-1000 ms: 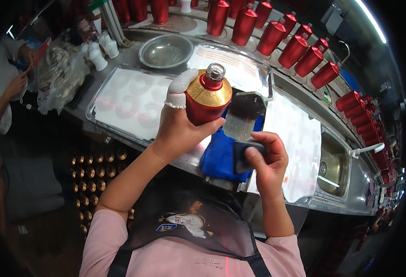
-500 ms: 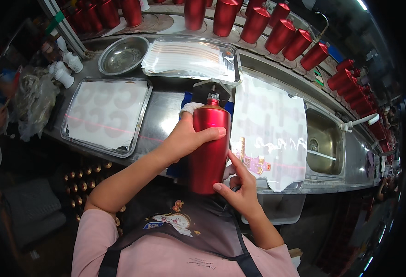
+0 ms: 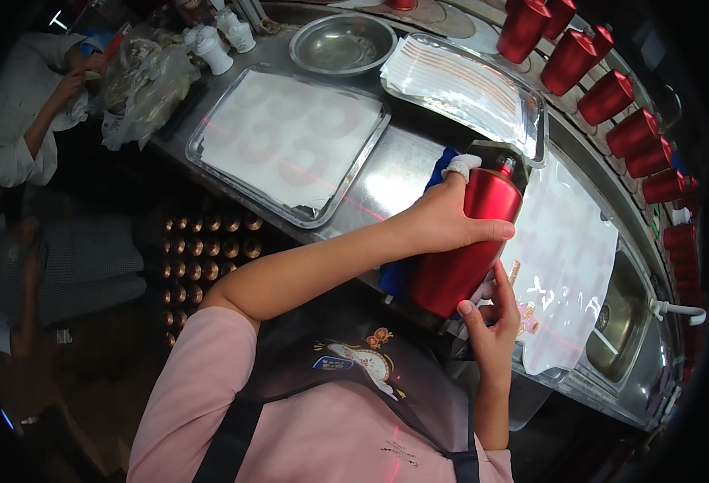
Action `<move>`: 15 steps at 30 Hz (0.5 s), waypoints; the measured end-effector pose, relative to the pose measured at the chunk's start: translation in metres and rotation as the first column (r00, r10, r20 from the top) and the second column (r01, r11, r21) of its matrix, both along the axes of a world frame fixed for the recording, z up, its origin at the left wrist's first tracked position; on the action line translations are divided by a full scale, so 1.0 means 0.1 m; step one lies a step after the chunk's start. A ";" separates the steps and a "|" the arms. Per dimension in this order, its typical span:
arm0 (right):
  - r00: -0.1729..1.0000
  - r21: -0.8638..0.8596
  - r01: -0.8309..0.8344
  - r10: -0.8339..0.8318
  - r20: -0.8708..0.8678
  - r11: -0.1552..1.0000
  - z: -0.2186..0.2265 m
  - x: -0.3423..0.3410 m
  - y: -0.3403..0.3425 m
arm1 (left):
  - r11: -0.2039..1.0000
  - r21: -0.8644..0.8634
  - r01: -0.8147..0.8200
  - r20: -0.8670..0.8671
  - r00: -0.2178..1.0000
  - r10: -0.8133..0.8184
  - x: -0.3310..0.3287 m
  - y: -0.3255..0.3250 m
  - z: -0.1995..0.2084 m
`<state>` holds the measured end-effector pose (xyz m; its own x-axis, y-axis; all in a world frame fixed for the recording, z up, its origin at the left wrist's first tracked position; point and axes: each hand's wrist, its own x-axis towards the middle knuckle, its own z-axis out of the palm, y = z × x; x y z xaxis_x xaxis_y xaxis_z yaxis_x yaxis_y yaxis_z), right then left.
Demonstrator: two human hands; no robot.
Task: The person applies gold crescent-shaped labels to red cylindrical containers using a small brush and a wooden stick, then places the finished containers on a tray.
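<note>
A glossy red metallic bottle (image 3: pixel 449 278) with a narrow threaded neck (image 3: pixel 505 163) slants across the picture over the counter's front edge. My left hand (image 3: pixel 444 216) is closed round its upper part, thumb laid across the front; a white wrap (image 3: pixel 462 163) covers one fingertip. At the bottle's lower right side, my right hand (image 3: pixel 495 324) steadies it between thumb and bent fingers, some of which are partly hidden. Right behind the neck stands a dark angular fixture (image 3: pixel 483 150). Blue cloth (image 3: pixel 440 171) shows beside my left hand.
Left of the bottle lies a metal tray (image 3: pixel 328 211) with a white sheet. Beyond are a steel bowl (image 3: pixel 342 44) and a tray of striped strips (image 3: pixel 459 84). Clear film (image 3: pixel 568 241), a sink (image 3: pixel 622 318) and more red bottles (image 3: pixel 604 98) line the right. Another person's hand (image 3: pixel 68 84) works far left.
My view has turned, so the counter appears slanted and the bottle sits further right in the picture, leaning. Both hands keep their hold on it. More of the co-worker shows at left.
</note>
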<state>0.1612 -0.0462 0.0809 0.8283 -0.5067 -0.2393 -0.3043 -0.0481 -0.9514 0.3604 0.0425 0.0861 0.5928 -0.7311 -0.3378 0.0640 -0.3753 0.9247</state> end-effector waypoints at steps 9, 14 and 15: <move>0.983 -0.004 0.177 -0.177 -0.055 0.984 0.25 -0.10 -0.15 | 0.944 0.258 -0.204 0.460 0.886 0.066 0.77 1.61 0.09; 0.974 -0.024 0.212 -0.213 -0.081 0.977 0.35 -0.02 -0.10 | 0.937 0.321 -0.137 0.657 0.745 -0.116 0.78 1.84 -0.11; 0.975 -0.038 0.204 -0.207 -0.086 0.978 0.36 -0.01 -0.09 | 0.934 0.331 -0.132 0.656 0.744 -0.127 0.78 1.84 -0.13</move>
